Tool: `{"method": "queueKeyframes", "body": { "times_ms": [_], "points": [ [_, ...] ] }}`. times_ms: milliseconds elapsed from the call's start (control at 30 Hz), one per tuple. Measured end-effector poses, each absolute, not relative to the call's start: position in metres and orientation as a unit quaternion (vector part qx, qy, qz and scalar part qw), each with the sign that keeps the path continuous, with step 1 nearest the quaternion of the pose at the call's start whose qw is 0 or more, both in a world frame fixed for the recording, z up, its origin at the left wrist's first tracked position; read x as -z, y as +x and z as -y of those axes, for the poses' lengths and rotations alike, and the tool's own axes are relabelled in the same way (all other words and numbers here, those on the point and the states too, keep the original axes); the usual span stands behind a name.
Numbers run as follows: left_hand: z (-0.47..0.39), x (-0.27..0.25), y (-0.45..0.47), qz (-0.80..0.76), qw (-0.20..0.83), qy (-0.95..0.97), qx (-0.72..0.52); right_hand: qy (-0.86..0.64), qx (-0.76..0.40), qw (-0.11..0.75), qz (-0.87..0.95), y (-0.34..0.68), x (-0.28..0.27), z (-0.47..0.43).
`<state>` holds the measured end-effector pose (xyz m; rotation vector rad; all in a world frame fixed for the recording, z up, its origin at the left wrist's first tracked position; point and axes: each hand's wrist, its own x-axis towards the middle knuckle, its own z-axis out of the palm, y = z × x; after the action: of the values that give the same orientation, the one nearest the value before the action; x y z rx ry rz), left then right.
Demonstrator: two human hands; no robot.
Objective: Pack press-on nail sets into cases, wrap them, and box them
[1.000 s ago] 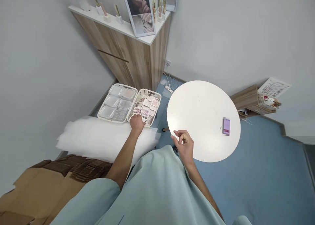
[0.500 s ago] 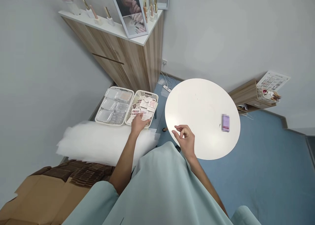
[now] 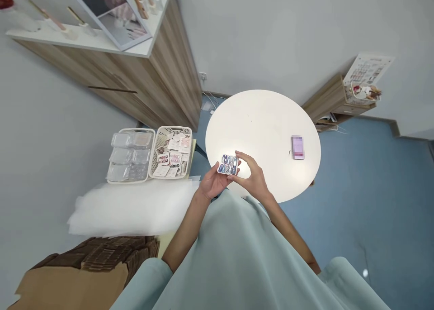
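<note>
A small card of press-on nails (image 3: pixel 228 164), blue, silver and white in two rows, is held up over the near edge of the round table. My left hand (image 3: pixel 211 183) supports it from below and the left, thumb at its left edge. At its right side my right hand (image 3: pixel 255 180) grips the card between thumb and index finger. To the left, a white basket (image 3: pixel 153 161) contains more nail cards (image 3: pixel 174 158), some face up with pink nails and others showing white backs.
Beside that basket, another basket (image 3: pixel 151 138) holds clear plastic boxes (image 3: pixel 122 155). White packing sheets (image 3: pixel 129 208) and folded cardboard (image 3: pixel 71 285) lie nearer me. A blurred purple object (image 3: pixel 298 147) rests on the round white table (image 3: pixel 264 113). A wooden cabinet (image 3: pixel 169 65) stands behind the baskets.
My left hand has left the basket and come right with a nail card, turning palm up. My right hand has met it at the card. The view has shifted.
</note>
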<state>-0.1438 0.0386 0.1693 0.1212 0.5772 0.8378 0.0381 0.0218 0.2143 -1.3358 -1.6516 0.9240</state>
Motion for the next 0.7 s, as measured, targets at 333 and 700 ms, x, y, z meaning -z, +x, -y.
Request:
{"method": "queueKeyframes", "body": {
  "times_ms": [333, 700],
  "points": [
    [-0.023, -0.168, -0.08, -0.294, 0.879, 0.073, -0.368, -0.533, -0.327, 0.408, 0.665, 0.104, -0.201, -0.003],
    [-0.019, -0.175, -0.055, -0.362, 0.824, 0.203, -0.386, -0.492, -0.284, 0.366, 0.737, 0.122, -0.202, -0.002]
  ]
}}
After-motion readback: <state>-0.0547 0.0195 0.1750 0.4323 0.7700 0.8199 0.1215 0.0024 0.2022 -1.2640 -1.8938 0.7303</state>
